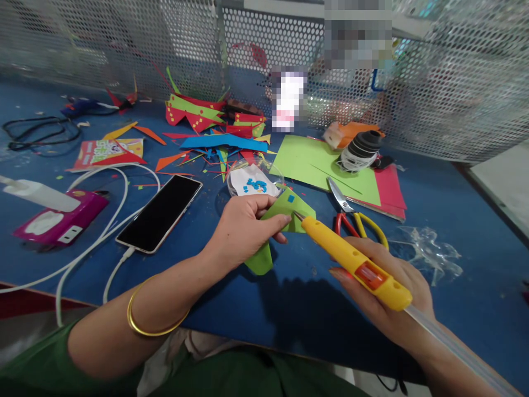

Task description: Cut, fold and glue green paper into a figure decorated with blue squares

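Note:
My left hand (242, 229) pinches a cut piece of green paper (300, 207) between thumb and fingers. A small blue square (291, 198) sits on the paper near its upper edge. In my right hand (397, 275) is a yellow hot glue gun (343, 248), with a clear glue stick (450, 342) coming out of its back end. Its metal nozzle touches or nearly touches the green paper beside my left thumb. Just behind the paper stands a clear round dish (281, 173) holding white paper and small blue paper bits (256, 184).
Scissors (343, 201) with red and yellow handles lie near my right hand. Green sheets (297, 160) lie behind, with a black-capped bottle (361, 149). A charging phone (161, 212), white cable and purple power strip (61, 215) occupy the left. Paper masks (194, 113) and scraps lie along the mesh panel.

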The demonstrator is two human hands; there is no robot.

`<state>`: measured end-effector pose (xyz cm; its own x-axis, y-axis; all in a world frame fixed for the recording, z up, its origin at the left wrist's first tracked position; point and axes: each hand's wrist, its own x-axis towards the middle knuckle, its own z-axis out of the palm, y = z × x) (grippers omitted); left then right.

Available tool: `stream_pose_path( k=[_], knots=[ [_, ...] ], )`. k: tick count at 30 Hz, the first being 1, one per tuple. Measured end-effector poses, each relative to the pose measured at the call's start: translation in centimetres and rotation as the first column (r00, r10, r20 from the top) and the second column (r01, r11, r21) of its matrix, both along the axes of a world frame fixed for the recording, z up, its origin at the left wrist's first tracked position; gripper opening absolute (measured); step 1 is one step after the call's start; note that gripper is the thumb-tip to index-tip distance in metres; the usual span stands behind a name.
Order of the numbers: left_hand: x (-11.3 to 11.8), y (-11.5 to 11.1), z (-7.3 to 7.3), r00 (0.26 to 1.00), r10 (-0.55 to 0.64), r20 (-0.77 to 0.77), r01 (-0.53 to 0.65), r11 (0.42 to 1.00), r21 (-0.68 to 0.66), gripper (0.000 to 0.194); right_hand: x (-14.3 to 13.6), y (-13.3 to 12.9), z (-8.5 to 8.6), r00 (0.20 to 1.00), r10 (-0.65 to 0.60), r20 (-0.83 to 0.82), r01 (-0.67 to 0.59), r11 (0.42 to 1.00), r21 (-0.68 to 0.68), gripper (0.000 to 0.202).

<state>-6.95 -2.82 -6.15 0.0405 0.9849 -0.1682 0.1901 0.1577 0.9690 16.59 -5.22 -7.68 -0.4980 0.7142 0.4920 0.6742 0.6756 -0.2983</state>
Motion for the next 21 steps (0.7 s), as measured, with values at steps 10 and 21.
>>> stream_pose_path(
  k=[10, 21],
  knots=[
    [0.09, -0.02, 0.09, 1.000, 0.015, -0.013, -0.015, 1.000, -0.009, 0.011, 0.07, 0.01, -0.12, 1.000, -0.001, 0.004, 0.001, 1.000, 0.015, 0.023],
    [0.02, -0.02, -0.04, 1.000, -0.002, -0.014, 0.002, 1.000, -0.005, 0.011, 0.04, -0.01, -0.21, 1.000, -0.007, 0.002, 0.007, 1.000, -0.010, 0.023]
  ],
)
